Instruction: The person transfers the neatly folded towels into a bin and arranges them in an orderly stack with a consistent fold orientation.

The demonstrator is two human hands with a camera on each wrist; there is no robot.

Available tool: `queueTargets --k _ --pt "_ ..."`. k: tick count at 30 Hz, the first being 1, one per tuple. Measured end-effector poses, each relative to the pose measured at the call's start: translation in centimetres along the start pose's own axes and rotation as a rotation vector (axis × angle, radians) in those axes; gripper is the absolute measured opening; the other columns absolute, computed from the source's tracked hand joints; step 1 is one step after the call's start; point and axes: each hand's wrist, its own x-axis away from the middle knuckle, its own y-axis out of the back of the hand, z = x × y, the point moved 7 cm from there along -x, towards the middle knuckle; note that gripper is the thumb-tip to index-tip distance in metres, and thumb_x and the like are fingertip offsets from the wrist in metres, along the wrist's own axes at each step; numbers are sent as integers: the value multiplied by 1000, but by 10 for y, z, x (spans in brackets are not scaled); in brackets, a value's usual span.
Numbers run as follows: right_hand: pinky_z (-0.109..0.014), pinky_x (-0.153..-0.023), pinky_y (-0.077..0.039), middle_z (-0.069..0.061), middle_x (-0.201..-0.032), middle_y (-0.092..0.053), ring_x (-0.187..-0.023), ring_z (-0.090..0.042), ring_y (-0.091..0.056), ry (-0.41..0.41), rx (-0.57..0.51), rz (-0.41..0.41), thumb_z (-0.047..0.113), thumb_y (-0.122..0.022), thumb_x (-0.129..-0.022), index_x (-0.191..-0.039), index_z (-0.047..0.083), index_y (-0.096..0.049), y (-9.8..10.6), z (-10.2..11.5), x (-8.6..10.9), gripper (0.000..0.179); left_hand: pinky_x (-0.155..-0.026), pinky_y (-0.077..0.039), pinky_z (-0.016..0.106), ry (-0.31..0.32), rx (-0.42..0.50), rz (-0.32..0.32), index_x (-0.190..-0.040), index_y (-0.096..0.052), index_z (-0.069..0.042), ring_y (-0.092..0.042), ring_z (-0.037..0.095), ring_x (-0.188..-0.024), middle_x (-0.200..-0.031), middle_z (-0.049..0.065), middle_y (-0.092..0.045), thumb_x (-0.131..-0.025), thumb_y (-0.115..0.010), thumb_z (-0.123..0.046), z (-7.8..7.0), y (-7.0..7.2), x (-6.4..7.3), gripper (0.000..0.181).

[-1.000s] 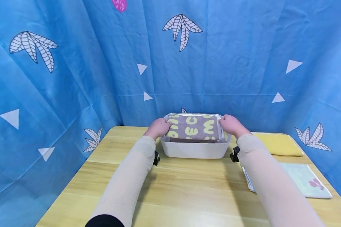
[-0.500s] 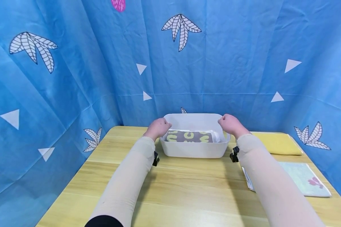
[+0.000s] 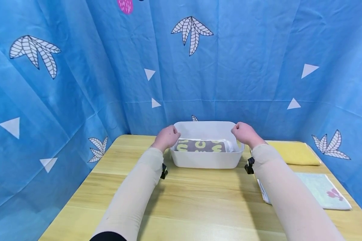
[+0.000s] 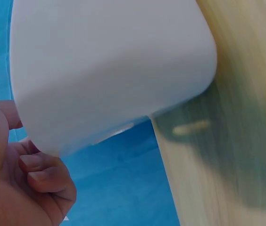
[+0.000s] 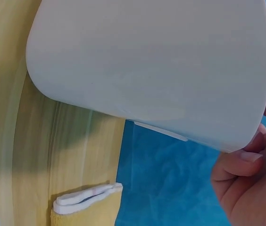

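Observation:
A white plastic basket (image 3: 206,160) stands on the table near the back curtain. Low inside it lies a folded purple-grey towel (image 3: 202,146) with yellow letter shapes. My left hand (image 3: 168,135) is at the basket's left end, beside the rim, with several fingers curled. At the opposite end is my right hand (image 3: 246,134), also curled at the rim. In both wrist views the basket wall hides some fingertips, so I cannot tell whether either hand pinches the rim. No towel shows in either hand.
To the right of the basket lies a folded yellow towel (image 3: 292,152). Nearer, a folded pale green towel (image 3: 316,189) with a pink motif is partly covered by my right forearm. A blue patterned curtain (image 3: 244,77) encloses the wooden table (image 3: 199,201) at back and sides.
The lettered towel was up at rim height between my hands a second ago. It has since dropped lower into the basket. Both hands have stayed almost where they were.

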Motion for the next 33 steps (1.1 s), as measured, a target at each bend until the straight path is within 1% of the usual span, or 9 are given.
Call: queueTargets --k 4,7,9,12,16,20,26,31,33 --pt "-40 -73 -39 -13 -90 -46 -78 -28 -45 12 -1 -8 20 -36 -101 -90 6 -44 0 0 0 20 -84 -47 44 12 -39 -35 -115 -51 -9 -58 28 -95 -106 11 -61 -103 -50 -36 8 2 -1 30" --pt "-40 -73 -39 -13 -91 -46 -78 -28 -45 20 -1 -11 20 -36 -101 -91 5 -44 1 0 1 20 -84 -48 46 48 -43 -56 -121 -48 -7 -60 30 -95 -109 13 -62 -102 -49 -37 17 2 -1 35" --pt "-40 -73 -39 -13 -91 -46 -79 -28 -45 25 -3 -16 20 -36 -100 -92 5 -45 1 0 2 19 -84 -49 47 71 -41 -61 -122 -46 -6 -60 30 -95 -109 14 -62 -102 -49 -37 22 1 0 37" --pt "-39 -72 -39 -13 -92 -47 -79 -28 -46 29 -12 -17 20 -37 -100 -95 5 -47 1 0 3 19 -87 -49 47 92 -16 -51 -122 -48 -4 -60 31 -98 -110 15 -62 -102 -50 -35 27 -1 1 36" --pt "-40 -73 -41 -13 -94 -50 -81 -28 -48 30 -22 -16 21 -38 -101 -99 4 -49 1 0 5 20 -89 -49 47 99 34 -36 -122 -51 -2 -60 32 -100 -111 16 -62 -103 -50 -27 29 -5 2 32" --pt "-41 -76 -42 -14 -98 -53 -85 -29 -51 54 -20 -23 21 -38 -101 -105 3 -52 2 2 9 23 -90 -49 47 95 50 -43 -126 -52 -1 -60 33 -101 -111 17 -63 -103 -50 -22 29 -7 1 31" --pt "-42 -79 -44 -16 -107 -59 -92 -30 -54 87 6 -31 22 -41 -103 -112 1 -56 3 2 14 27 -92 -49 48 97 64 -39 -130 -51 0 -61 33 -104 -114 17 -63 -104 -49 -20 30 -10 1 33" --pt "-45 -82 -45 -18 -115 -59 -97 -32 -53 96 31 -36 23 -42 -104 -116 0 -57 6 -2 20 30 -92 -49 47 111 80 -40 -128 -52 -2 -61 32 -103 -113 16 -63 -104 -49 -21 32 -10 2 31" --pt "-45 -83 -45 -18 -115 -59 -98 -32 -53 92 52 -39 24 -42 -104 -117 1 -56 9 -4 23 30 -92 -49 47 115 94 -39 -129 -52 -2 -60 32 -103 -113 16 -63 -104 -49 -21 32 -10 2 32"
